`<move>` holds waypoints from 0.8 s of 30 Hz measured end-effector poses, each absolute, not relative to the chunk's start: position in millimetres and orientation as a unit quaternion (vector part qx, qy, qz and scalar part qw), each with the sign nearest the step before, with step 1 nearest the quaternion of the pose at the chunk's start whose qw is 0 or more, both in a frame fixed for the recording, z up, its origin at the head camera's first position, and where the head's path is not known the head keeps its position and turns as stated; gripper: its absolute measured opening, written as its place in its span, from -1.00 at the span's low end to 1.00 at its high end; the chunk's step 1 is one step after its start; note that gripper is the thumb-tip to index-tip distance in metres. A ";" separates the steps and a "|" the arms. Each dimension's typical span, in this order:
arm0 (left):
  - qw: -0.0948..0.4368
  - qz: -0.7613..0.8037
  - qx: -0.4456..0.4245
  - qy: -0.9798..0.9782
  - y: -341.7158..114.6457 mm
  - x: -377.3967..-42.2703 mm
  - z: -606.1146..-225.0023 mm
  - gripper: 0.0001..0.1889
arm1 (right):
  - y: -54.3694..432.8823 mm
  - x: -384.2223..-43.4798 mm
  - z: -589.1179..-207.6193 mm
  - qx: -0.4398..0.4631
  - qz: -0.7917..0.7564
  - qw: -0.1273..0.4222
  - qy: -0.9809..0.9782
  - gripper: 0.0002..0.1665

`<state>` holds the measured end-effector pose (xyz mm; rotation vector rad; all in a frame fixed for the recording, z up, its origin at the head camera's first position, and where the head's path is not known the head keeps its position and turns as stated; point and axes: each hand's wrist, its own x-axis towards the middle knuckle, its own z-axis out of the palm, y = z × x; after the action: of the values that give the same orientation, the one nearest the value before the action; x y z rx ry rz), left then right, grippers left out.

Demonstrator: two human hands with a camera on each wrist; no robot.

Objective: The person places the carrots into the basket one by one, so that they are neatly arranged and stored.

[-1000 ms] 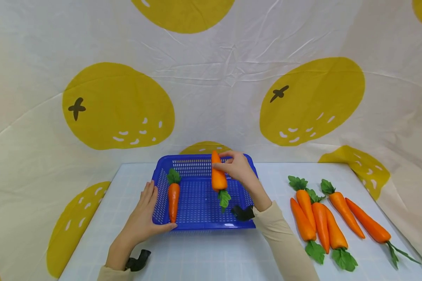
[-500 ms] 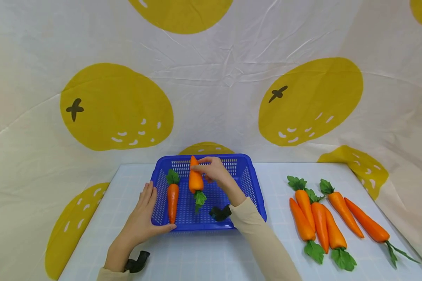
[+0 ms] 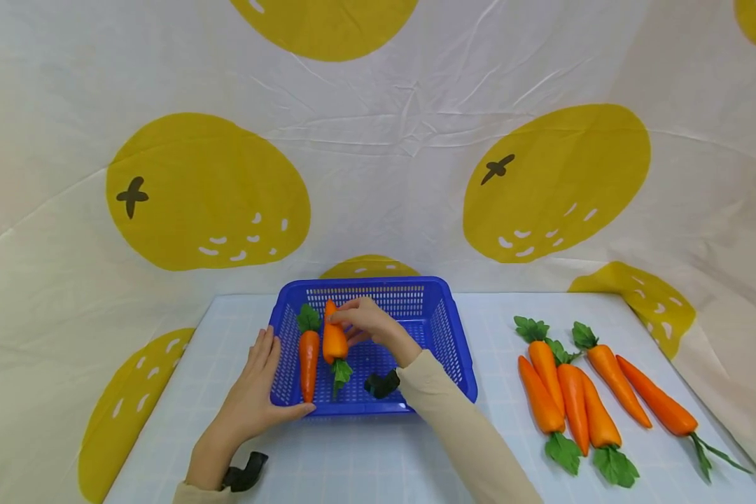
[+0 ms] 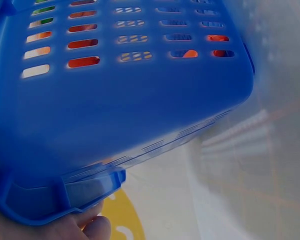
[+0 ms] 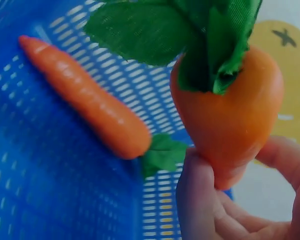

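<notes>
My right hand (image 3: 370,323) pinches an orange carrot (image 3: 334,341) inside a blue plastic basket (image 3: 378,408). Its tip points to the back and its green leaves hang toward the front. In the right wrist view, thumb and fingers hold this carrot (image 5: 227,117) near its narrow end. Another carrot (image 3: 309,364) lies along the basket's left side, leaves to the back, just left of the held one; the right wrist view also shows this lying carrot (image 5: 90,102). My left hand (image 3: 252,390) rests against the basket's left front corner, fingers straight along the side, thumb on the front rim.
Several more carrots (image 3: 542,395) lie on the white table (image 3: 378,462) right of the basket, some with leaves to the back, some to the front. A white cloth (image 3: 384,175) printed with yellow fruit hangs behind the table.
My right hand has carried the carrot leftward across the basket and lower, beside the lying carrot. The left hand has stayed at the basket's corner.
</notes>
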<state>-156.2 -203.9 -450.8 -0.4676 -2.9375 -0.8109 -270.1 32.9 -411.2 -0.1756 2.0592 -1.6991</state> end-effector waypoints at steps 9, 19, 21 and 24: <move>0.028 -0.261 -0.149 -0.953 -203.7 -155.5 -450.5 0.38 | 26.9 -271.0 -421.4 -0.066 -0.600 0.256 0.755 -0.52; 0.027 -0.263 -0.151 -0.952 -203.8 -156.2 -449.3 0.39 | 28.1 -275.0 -433.0 -0.056 -0.588 0.267 0.761 -0.52; 0.027 -0.263 -0.151 -0.952 -203.8 -156.1 -449.3 0.39 | 28.8 -274.5 -433.8 -0.054 -0.583 0.267 0.765 -0.56; 0.027 -0.264 -0.151 -0.952 -203.6 -156.3 -449.8 0.39 | 30.4 -276.4 -437.7 -0.051 -0.581 0.269 0.767 -0.62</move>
<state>-156.3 -203.6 -449.8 -0.4676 -2.9420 -0.8144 -276.4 30.4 -437.7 -0.1385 2.0679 -1.5660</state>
